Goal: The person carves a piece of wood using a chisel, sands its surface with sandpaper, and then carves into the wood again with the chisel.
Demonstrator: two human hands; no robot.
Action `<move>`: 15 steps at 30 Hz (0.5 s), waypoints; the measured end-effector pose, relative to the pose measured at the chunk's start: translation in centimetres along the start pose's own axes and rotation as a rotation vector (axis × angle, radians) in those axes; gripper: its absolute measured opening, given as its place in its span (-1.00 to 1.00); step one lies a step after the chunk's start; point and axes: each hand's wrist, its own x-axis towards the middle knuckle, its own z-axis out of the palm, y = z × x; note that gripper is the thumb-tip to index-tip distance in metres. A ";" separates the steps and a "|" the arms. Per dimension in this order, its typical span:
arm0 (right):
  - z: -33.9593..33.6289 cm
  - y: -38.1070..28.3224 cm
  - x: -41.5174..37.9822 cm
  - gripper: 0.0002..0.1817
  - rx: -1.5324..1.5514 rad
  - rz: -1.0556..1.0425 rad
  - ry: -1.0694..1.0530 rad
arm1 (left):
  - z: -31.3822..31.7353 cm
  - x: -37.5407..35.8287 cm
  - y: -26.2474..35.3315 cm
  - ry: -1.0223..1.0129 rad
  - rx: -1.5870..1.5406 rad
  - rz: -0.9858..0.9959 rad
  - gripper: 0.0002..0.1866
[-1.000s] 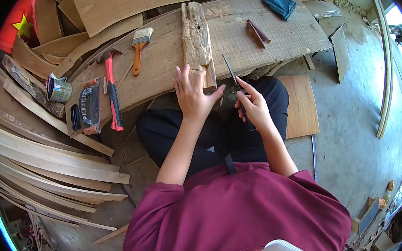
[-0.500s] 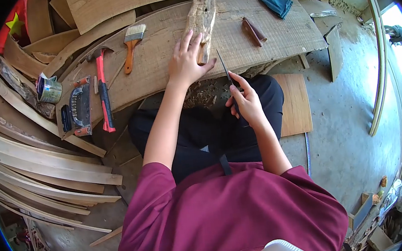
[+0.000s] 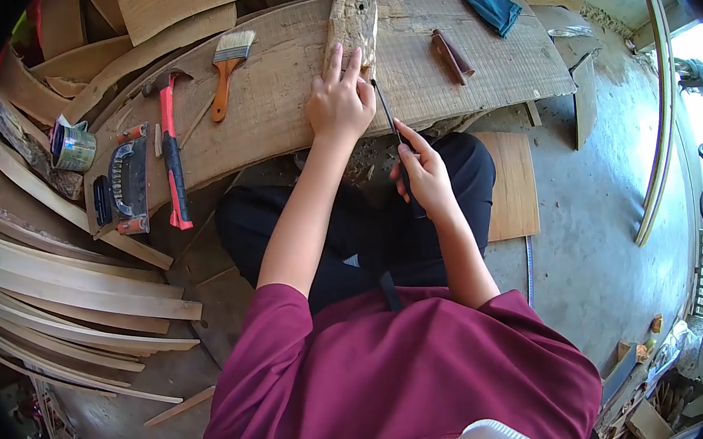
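A rough, weathered wood piece (image 3: 355, 18) lies lengthwise on the wide plank (image 3: 287, 73). Resting on its near end is my left hand (image 3: 340, 102), with fingers spread over the wood. My right hand (image 3: 425, 170) is wrapped around the dark handle of a slim tool (image 3: 384, 106). The tool's thin shaft points away from me, its tip at the near end of the wood piece, beside my left fingertips. Whether the tip touches the wood is too small to tell.
On the plank are a brush (image 3: 224, 84), a red-and-black hammer (image 3: 172, 152), a flat handled tool (image 3: 129, 182), a brown folded object (image 3: 453, 57) and a teal cloth (image 3: 490, 5). A cup (image 3: 74, 147) stands at the left. Curved wooden strips (image 3: 79, 288) lie at the lower left.
My left hand has shifted right and lies flatter on the wood piece. The slim tool has moved slightly left and away from me, bringing its tip to the wood's near end.
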 end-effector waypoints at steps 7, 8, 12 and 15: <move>-0.3 -0.1 -0.2 -0.53 -0.026 0.002 -0.005 | 0.3 0.0 -0.2 0.043 -0.006 0.012 -0.44; -0.2 -0.2 -0.3 -0.53 -0.033 -0.002 -0.004 | 0.3 0.0 -0.2 0.042 -0.005 0.013 -0.44; -0.2 -0.4 0.4 -0.54 -0.082 -0.027 0.010 | 0.7 0.0 -0.5 0.052 0.009 0.040 -0.42; -0.4 -1.0 2.1 -0.55 -0.093 -0.033 0.016 | 0.8 0.0 -0.6 0.040 0.004 0.044 -0.41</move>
